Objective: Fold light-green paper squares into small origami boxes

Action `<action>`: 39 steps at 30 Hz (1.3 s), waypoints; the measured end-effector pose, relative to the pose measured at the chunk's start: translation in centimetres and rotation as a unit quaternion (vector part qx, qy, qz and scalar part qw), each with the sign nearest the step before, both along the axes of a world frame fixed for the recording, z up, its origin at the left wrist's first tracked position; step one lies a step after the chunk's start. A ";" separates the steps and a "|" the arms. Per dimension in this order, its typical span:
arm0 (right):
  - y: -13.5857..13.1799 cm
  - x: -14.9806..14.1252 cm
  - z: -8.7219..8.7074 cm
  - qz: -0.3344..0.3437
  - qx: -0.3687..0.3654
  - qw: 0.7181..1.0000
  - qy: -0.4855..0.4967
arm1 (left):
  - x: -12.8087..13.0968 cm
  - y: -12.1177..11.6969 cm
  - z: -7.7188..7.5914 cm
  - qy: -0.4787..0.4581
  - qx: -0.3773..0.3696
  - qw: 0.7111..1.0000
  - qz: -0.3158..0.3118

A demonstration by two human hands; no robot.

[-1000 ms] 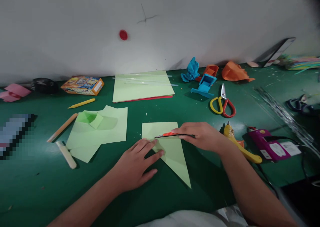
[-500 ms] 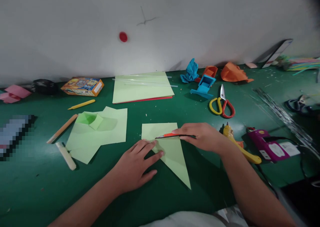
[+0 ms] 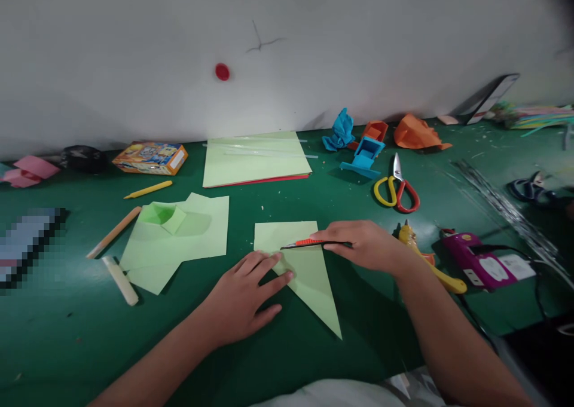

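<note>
Here, left grip [image 3: 244, 296] splayed, right grip [image 3: 363, 247] around cutter [image 3: 305, 242]

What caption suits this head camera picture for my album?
Left hand resting on pale green paper, right hand holding an orange knife-like tool over it.

On the table [image 3: 278, 207], a sheet [image 3: 311, 281] lies before the paper stack [image 3: 258, 171], left of the scissors [image 3: 397, 167] and glue gun [image 3: 409, 238].
</note>
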State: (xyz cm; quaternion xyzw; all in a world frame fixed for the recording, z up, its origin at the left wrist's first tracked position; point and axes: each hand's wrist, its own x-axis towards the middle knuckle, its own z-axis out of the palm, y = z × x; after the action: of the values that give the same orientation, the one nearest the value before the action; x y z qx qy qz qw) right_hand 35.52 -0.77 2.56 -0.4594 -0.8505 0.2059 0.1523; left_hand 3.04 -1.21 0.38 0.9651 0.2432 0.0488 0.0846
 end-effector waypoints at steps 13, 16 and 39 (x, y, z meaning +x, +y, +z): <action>-0.1 0.1 0.3 -0.009 -0.002 1.000 -0.014 | 0.0 0.0 0.0 0.005 0.002 1.000 -0.001; -0.1 0.3 0.3 -0.010 0.001 1.000 -0.019 | 0.0 0.0 -0.1 0.006 0.002 1.000 -0.001; 0.0 0.9 0.0 0.008 -0.011 1.000 -0.021 | 0.1 0.1 0.0 0.009 0.005 1.000 -0.003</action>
State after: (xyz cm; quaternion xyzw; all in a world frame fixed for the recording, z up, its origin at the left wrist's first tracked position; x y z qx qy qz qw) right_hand 36.41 -0.77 2.55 -0.4588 -0.8547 0.2068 0.1276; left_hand 3.11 -1.10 0.41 0.9665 0.2411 0.0408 0.0778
